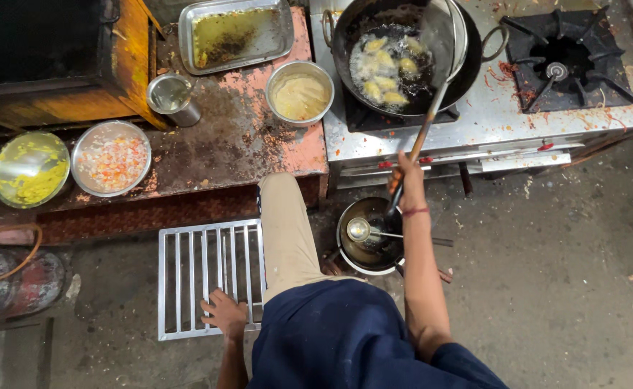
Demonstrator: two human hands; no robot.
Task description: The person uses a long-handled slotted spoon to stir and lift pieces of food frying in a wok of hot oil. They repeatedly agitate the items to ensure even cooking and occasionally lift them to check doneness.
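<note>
My right hand [407, 176] grips the long handle of a large metal skimmer [442, 36] whose round head rests over the far side of a black wok [345, 32]. Several pale fritters [385, 68] fry in bubbling oil inside the wok, which sits on a steel stove [489, 108]. My left hand [224, 313] hangs low with fingers spread, resting on the edge of a metal grate [186, 277] on the floor. My leg in beige trousers stands between the grate and a pot.
A steel bowl of pale batter [300, 94] sits next to the wok. A greasy tray [235, 34], a steel cup [172, 97], a bowl of chopped vegetables [110, 158] and a yellow-smeared bowl [30, 169] stand on the worn counter. A floor pot [367, 238] holds a ladle. An unlit burner [558, 68] lies right.
</note>
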